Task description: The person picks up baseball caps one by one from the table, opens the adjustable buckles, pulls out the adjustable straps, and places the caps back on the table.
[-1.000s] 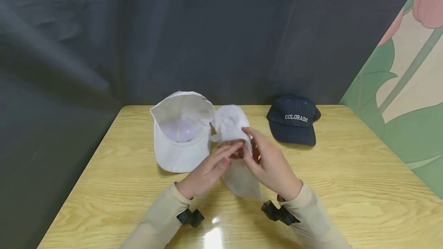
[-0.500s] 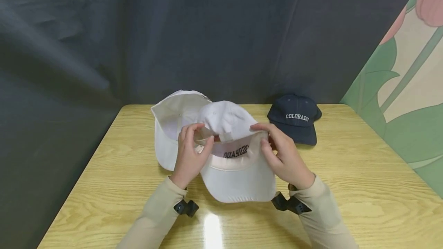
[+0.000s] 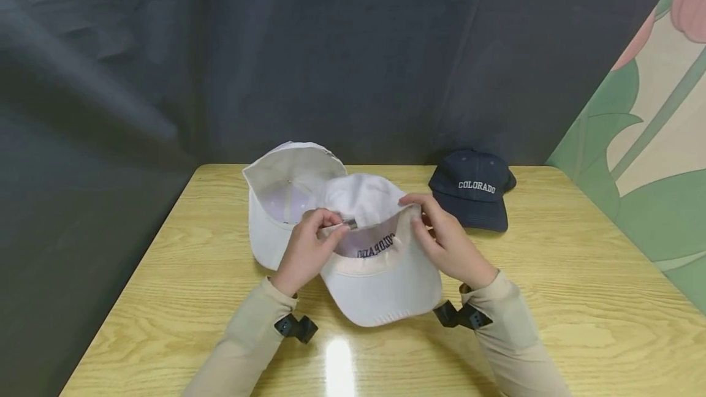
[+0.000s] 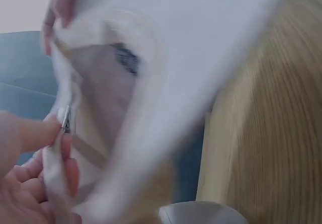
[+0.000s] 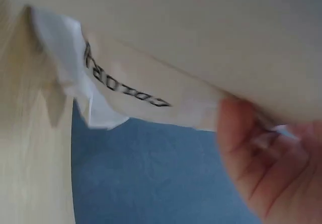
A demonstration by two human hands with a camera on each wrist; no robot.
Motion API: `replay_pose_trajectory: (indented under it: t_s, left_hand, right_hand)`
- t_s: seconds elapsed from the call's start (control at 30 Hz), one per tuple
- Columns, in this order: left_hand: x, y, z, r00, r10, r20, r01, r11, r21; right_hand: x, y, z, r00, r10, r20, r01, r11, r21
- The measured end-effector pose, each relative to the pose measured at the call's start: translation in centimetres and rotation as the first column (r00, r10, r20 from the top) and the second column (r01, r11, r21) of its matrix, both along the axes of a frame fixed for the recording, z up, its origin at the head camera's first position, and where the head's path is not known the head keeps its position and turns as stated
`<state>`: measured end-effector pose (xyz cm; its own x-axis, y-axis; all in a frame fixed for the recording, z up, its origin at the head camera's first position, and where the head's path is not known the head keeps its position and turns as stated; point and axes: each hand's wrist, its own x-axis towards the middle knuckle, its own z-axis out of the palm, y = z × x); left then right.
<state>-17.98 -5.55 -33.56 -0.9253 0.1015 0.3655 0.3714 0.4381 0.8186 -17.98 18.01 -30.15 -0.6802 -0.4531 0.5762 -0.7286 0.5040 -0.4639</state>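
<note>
Between both hands, a white baseball cap [image 3: 386,299] is held with its brim towards me and its inside showing. Dark COLORADO stitching [image 3: 376,246] reads backwards through the lining. My left hand [image 3: 304,256] pinches the cap's back strap right beside a small metal buckle [image 3: 350,223]. In the left wrist view, that buckle [image 4: 66,119] sits at the thumb tip. My right hand [image 3: 455,247] grips the cap's right edge between thumb and fingers. From the right wrist, the underside of the cap [image 5: 201,53] fills the upper view, and part of the right hand [image 5: 271,168] shows at its edge.
A second white cap [image 3: 267,234] lies hollow side up behind the left hand, partly covered by the held cap. At the back right stands a navy COLORADO cap [image 3: 469,176]. Dark curtain [image 3: 353,60] hangs behind the wooden table [image 3: 573,274].
The held cap has turned from sideways to brim towards me and spread wider. My left hand has moved left, then onto the strap by the buckle. The other caps stay put.
</note>
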Motion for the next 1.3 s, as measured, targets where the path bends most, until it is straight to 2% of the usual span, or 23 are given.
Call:
replay_pose_trajectory:
  t_s: [0.1,0.2,0.33,0.43,0.53,0.6,0.77,0.9,1.07,1.2,1.3]
  left_hand:
    - [0.1,0.1,0.1,1.000,0.011,0.010,-0.011,0.998,0.062]
    - [0.2,0.3,0.1,1.000,0.015,0.009,-0.016,0.995,0.102]
    - [0.3,0.6,0.1,1.000,0.002,0.011,-0.004,0.991,0.132]
    - [0.5,0.8,0.1,0.999,-0.034,0.027,0.029,0.990,0.137]
    - [0.6,1.1,-0.1,0.996,-0.074,0.053,0.067,0.989,0.129]
    - [0.7,1.3,-0.2,0.994,-0.096,0.059,0.088,0.987,0.133]
    - [0.9,1.6,-0.4,0.991,-0.123,0.046,0.114,0.979,0.169]
    - [1.0,1.8,-0.5,0.987,-0.152,0.057,0.136,0.964,0.229]
    - [1.2,2.1,-0.7,0.983,-0.180,0.026,0.165,0.942,0.293]
    - [1.1,2.2,-0.9,0.983,-0.181,0.017,0.164,0.926,0.339]
    - [1.1,2.3,-1.0,0.984,-0.177,0.011,0.162,0.923,0.349]
  right_hand:
    - [-0.2,0.4,-0.2,0.998,-0.052,0.045,0.045,0.990,0.130]
    - [0.0,0.5,-0.2,0.992,-0.129,0.011,0.123,0.970,0.211]
    - [0.6,0.0,0.3,0.976,-0.201,-0.081,0.212,0.963,0.164]
    - [1.0,-1.0,0.5,0.983,-0.155,-0.099,0.163,0.983,0.087]
    - [1.2,-2.3,0.2,0.996,-0.075,-0.045,0.077,0.996,0.054]
    - [1.3,-3.0,-0.2,0.998,-0.050,0.037,0.048,0.998,0.050]
    - [1.1,-4.0,-1.1,0.977,-0.077,0.201,0.073,0.997,0.026]
    - [1.1,-4.5,-1.7,0.958,-0.122,0.260,0.125,0.992,0.005]
    - [1.1,-4.9,-1.9,0.936,-0.175,0.305,0.191,0.981,-0.024]
    - [1.2,-5.2,-2.1,0.930,-0.163,0.328,0.197,0.977,-0.074]
    - [1.4,-5.4,-2.1,0.932,-0.135,0.336,0.178,0.979,-0.098]
